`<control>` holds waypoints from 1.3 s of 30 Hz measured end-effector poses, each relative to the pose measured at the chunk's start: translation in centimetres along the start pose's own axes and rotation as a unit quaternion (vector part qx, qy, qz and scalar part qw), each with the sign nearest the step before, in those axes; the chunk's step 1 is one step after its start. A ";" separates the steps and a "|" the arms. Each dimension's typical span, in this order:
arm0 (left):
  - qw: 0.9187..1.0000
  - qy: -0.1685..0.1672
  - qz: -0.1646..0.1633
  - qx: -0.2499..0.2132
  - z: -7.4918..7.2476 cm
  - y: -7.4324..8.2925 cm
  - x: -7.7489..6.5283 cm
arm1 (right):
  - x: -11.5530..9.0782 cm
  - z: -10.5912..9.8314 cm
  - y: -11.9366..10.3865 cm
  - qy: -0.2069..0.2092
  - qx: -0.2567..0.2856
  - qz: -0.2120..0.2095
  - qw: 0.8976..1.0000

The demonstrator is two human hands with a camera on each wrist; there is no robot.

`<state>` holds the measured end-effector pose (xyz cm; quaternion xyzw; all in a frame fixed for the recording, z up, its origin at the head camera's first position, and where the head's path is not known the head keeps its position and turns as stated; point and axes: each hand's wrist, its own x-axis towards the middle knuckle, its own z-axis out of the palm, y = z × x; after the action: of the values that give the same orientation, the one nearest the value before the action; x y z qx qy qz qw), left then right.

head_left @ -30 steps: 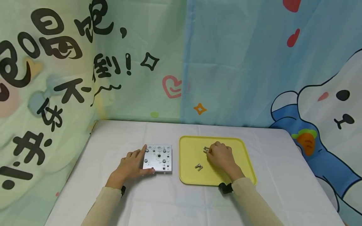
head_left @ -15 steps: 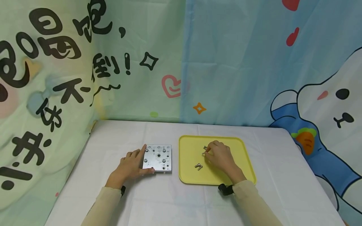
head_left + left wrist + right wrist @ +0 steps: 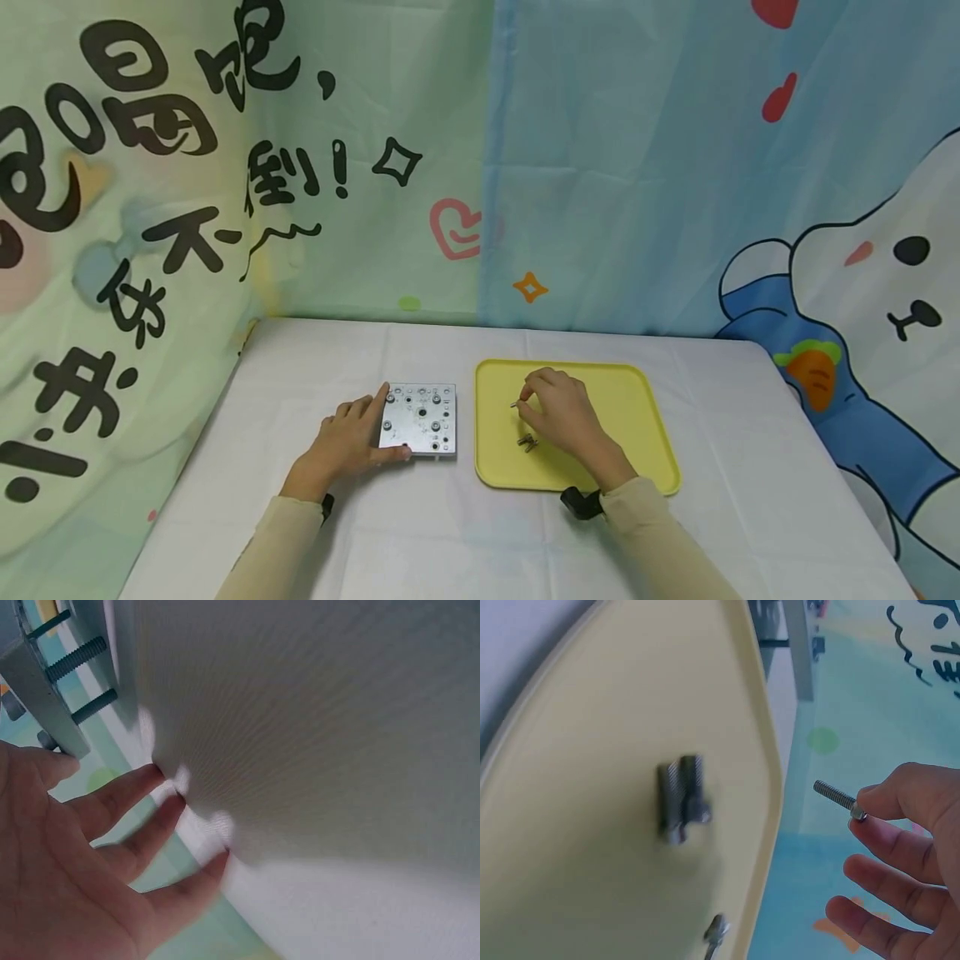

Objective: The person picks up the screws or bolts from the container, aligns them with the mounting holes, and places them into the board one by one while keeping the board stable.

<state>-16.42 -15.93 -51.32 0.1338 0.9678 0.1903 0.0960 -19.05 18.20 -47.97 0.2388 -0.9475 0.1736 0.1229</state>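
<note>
– Where is the screw (image 3: pixel 835 796)?
– In your right hand (image 3: pixel 564 417), over the left part of the yellow tray. Your thumb and forefinger pinch it at the head end, so the threaded end sticks out. Your other fingers stand apart, loosely bent.

– And the left hand (image 3: pixel 347 442)?
– It's at the left side of the metal plate (image 3: pixel 408 417), which lies just left of the tray. Your forefinger touches the far left corner and your thumb lies along the near edge. The fingers are spread; in the left wrist view, three fingertips touch the white cloth (image 3: pixel 450 533).

– What's on the plate?
– Several bolts (image 3: pixel 75 658) sit in it, their threaded ends poking out underneath.

– And on the tray (image 3: pixel 630 417)?
– A pair of loose screws (image 3: pixel 681 799) lies side by side below your right hand. The right wrist view shows another piece of hardware (image 3: pixel 716 930), cut off by the frame and blurred.

– Further out?
– Behind the table hangs a green and blue curtain (image 3: pixel 615 183), with black lettering on the left and a white cartoon animal (image 3: pixel 847 317) on the right.
</note>
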 end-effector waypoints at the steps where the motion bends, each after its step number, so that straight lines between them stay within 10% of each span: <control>1: 1.000 0.001 0.000 -0.003 0.1 -0.1 0.0 | 0.1 -0.1 -0.3 -0.002 0.002 -0.003 1.000; 39: 1.000 0.003 -0.007 -0.015 0.8 -0.8 0.4 | 4.2 3.6 -6.4 -0.063 -0.003 -0.061 0.996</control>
<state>-16.78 -16.22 -52.44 0.1255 0.9660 0.2044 0.0968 -19.98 9.77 -48.22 0.3063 -0.9375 0.1475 0.0738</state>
